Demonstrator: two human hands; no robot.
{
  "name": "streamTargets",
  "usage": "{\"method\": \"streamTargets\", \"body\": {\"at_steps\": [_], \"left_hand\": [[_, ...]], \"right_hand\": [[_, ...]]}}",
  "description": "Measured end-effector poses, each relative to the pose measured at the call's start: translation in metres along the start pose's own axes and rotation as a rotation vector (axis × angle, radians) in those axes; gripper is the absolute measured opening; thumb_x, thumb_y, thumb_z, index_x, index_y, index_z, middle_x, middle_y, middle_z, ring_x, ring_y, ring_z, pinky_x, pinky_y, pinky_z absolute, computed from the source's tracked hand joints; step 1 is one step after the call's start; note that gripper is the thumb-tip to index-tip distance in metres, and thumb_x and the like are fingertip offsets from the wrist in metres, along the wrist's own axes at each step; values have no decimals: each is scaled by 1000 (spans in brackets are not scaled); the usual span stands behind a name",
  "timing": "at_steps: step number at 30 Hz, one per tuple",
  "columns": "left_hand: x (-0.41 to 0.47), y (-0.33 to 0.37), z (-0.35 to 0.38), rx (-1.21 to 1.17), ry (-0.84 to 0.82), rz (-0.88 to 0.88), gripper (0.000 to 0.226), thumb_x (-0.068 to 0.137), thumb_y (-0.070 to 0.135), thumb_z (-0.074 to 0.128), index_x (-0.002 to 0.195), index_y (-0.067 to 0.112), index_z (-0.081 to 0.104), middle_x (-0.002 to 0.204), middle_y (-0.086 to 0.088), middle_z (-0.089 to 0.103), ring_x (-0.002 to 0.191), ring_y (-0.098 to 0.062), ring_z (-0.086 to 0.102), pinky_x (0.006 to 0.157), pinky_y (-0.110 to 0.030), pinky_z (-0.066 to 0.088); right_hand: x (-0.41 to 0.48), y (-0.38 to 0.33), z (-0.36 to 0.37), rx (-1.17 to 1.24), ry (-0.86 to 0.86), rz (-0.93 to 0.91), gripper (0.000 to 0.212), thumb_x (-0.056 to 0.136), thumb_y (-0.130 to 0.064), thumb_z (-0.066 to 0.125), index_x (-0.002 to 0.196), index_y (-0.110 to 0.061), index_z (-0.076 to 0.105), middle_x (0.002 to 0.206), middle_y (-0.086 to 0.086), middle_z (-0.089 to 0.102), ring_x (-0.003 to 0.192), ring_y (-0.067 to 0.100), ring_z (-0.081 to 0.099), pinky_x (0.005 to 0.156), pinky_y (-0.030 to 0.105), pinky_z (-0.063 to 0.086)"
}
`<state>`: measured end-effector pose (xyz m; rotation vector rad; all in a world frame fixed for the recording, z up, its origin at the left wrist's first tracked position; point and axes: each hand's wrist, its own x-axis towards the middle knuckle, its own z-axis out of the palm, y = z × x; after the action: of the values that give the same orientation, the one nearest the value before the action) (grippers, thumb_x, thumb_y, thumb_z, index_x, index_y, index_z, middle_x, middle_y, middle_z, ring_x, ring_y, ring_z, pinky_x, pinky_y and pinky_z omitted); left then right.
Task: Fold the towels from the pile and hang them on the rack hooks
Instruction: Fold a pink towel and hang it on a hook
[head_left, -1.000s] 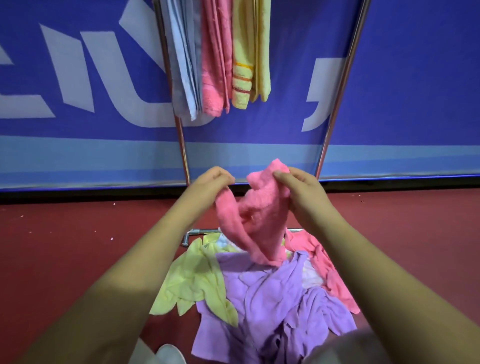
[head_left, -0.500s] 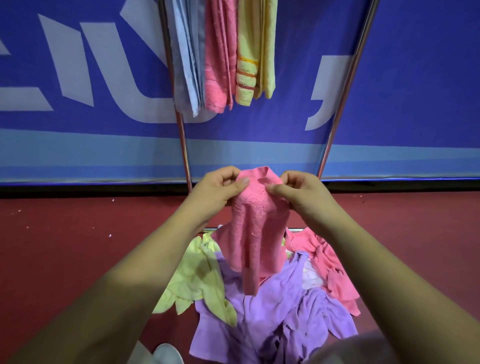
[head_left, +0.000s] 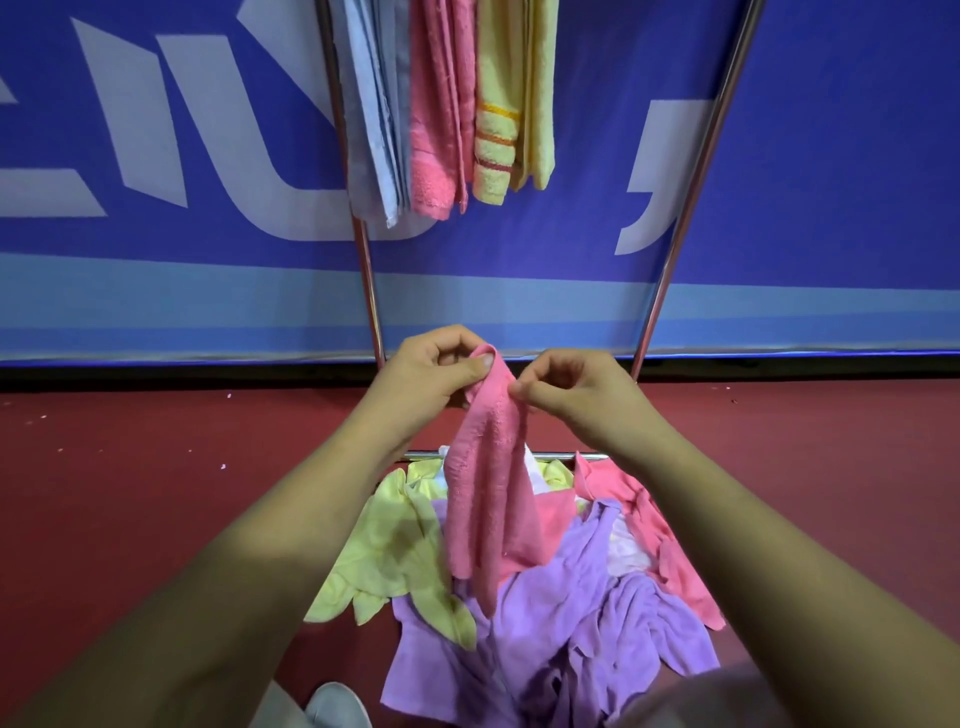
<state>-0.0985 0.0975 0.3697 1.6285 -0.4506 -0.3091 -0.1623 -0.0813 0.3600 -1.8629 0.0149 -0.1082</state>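
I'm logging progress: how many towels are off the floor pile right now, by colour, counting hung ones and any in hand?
Blue towel: 1, hanging on the rack.
Pink: 2, the hung pink towel and the held pink towel, pinched by the left hand and the right hand.
Yellow towel: 1, hanging.
Total: 4, counting each hanging bunch as one towel.

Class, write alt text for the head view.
The left hand and right hand pinch the top of a pink towel above a pile of purple, yellow and pink towels. Three folded towels hang on the rack behind.
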Motion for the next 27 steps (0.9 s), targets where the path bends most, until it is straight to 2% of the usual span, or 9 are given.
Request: {"method": "streamTargets", "body": {"at_steps": [6,8,11,15,17,19,21,23,27], "left_hand": [[2,-4,0,107,-12,84,9,86,15,71,85,23,75,94,-24,63,81,-19,57,80,-35,46],[1,-1,1,110,-53,101,18,88,7,68,88,23,76,95,-17,64,86,-16,60,84,-31,47],[0,2,6,93,-118,122,18,92,4,62,96,17,74,79,9,65,80,-9,61,78,-22,47],[1,-4,11,-142,-100,8,24,88,22,71,107,14,58,82,7,64,72,-5,59,69,-18,47],[0,-10,11,51,-179,-28,35,79,24,80,105,15,57,95,0,69,81,-9,64,75,-21,52],[-2,-17,12,293,-317,-45,26,82,21,79,104,19,66,101,0,74,87,-6,66,82,-25,54],[-4,-26,12,567,-377,-67,9,86,31,75,91,25,70,85,3,74,70,-1,61,71,-26,52],[-2,-39,11,780,-378,-134,23,87,38,72,76,19,66,65,4,63,54,-4,51,56,-26,43],[0,-58,5,930,-308,-233,32,90,29,67,65,16,53,63,0,55,58,-17,49,54,-30,36]], "right_hand": [[1,1,3,86,-76,-40,16,95,-4,62,85,7,57,66,10,63,60,23,57,63,36,48],[1,2,6,198,-102,-24,6,94,1,61,92,4,57,71,17,63,61,26,58,61,33,49],[3,3,7,234,-183,1,10,94,0,63,104,3,61,77,27,60,61,25,54,60,31,46],[5,5,-2,224,-63,-21,5,90,-5,70,88,0,70,58,14,55,51,20,46,55,29,38],[6,4,-6,328,7,-18,5,89,-3,70,85,0,68,56,12,54,50,20,46,55,28,38],[7,4,-9,423,24,-18,7,89,0,68,90,5,63,55,11,53,49,20,46,53,26,39],[8,2,-10,477,17,-42,10,87,0,69,91,3,61,55,10,53,49,21,45,53,26,41],[8,0,-12,507,27,-62,11,83,-3,69,90,1,61,59,10,54,50,21,46,53,27,42],[9,2,-23,440,231,-79,9,86,-8,73,88,-13,66,78,1,63,57,15,56,58,28,50]]}}
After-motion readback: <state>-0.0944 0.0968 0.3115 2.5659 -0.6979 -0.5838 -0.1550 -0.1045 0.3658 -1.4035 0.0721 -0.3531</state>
